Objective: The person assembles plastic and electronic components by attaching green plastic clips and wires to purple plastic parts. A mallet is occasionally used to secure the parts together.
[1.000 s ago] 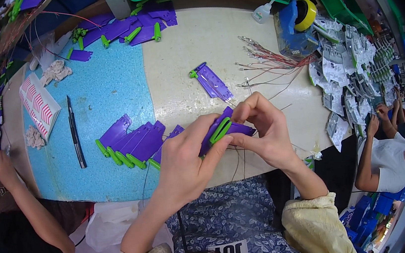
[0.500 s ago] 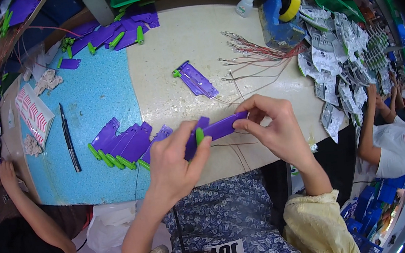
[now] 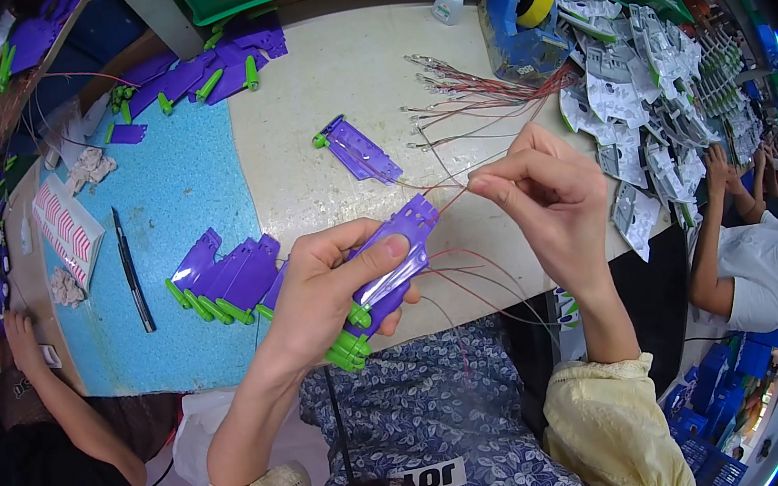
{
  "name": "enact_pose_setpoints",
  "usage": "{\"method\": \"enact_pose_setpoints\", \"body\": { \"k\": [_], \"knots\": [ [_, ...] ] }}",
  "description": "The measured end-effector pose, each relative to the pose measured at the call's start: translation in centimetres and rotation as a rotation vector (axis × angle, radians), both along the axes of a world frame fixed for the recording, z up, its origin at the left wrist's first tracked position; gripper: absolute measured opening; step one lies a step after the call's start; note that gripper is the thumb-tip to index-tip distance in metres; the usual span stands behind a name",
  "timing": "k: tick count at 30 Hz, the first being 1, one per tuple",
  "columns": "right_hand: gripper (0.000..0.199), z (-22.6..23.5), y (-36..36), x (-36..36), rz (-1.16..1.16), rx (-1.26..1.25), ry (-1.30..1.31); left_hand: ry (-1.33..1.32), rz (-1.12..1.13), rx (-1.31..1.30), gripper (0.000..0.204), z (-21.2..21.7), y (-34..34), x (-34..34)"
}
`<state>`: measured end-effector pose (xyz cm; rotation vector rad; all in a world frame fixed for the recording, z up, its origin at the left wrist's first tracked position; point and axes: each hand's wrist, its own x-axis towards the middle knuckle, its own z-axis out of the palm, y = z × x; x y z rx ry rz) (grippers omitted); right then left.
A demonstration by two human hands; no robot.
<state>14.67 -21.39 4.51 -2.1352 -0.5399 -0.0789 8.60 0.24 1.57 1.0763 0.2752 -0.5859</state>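
Note:
My left hand (image 3: 322,284) grips a small stack of purple plastic panels (image 3: 418,225) with green ends, thumb flat on the top one. Thin red and dark wires trail from the stack toward the right. Up and right of it, my right hand (image 3: 552,200) is closed, thumb and forefinger pinching a thin red wire (image 3: 453,202) that runs to the top panel's far end. Beyond the hands lies a single purple panel (image 3: 362,158) with a green knob and a wire. Left of my left hand, several more panels (image 3: 238,277) lie overlapped in a row.
A bundle of red wires (image 3: 497,91) fans out near a blue tape dispenser (image 3: 520,46). White-grey moulded parts (image 3: 618,102) are heaped at right. A glue bottle (image 3: 449,4), black tweezers (image 3: 131,268), a striped box (image 3: 68,222) and a far purple pile (image 3: 183,74) surround the work area. Co-workers sit on both sides.
My left hand has turned the purple panels so their broad face and several green ends show. My right hand has left the panel's end, moved up and right, and now pinches a wire.

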Motion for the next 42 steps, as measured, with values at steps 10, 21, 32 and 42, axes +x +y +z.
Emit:
{"method": "enact_pose_setpoints", "body": {
  "k": [10,21,32,42],
  "knots": [
    [0.029,-6.9,-2.0,2.9,0.11,-0.081,0.197,0.063,-0.011,0.173,0.025,-1.6,0.2,-2.2],
    [0.023,-9.0,17.4,11.6,0.301,-0.148,-0.614,-0.58,-0.065,1.25,0.018,-2.7,0.9,-5.2],
    [0.024,-1.5,11.5,4.7,0.955,-0.336,-0.591,-0.816,0.136,1.058,0.02,0.9,5.4,-4.3],
    [0.035,-3.0,6.9,-2.8,0.355,0.428,0.919,-0.254,0.291,-0.122,0.026,-1.0,2.2,-4.3]
  ]
}}
